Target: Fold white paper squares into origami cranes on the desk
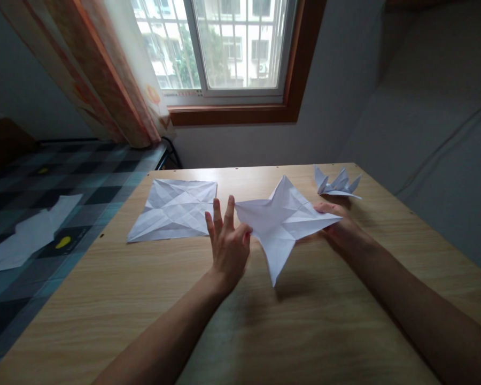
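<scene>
A sheet of white folded paper [282, 216], creased into a four-pointed star shape, is held up above the wooden table between my two hands. My left hand [229, 246] pinches its left edge between thumb and index finger, with the other fingers raised. Around the right side of the paper my right hand [340, 227] is closed, its fingers partly hidden behind the sheet. One point of the star hangs down towards the tabletop and casts a shadow there.
On the table [176, 310], a flattened creased paper sheet [176, 208] lies at the back left. A folded paper figure [339, 184] with upright points stands back right. Left of the table, white paper pieces [36, 232] rest on a checked bed [8, 289]. A window [240, 48] is behind.
</scene>
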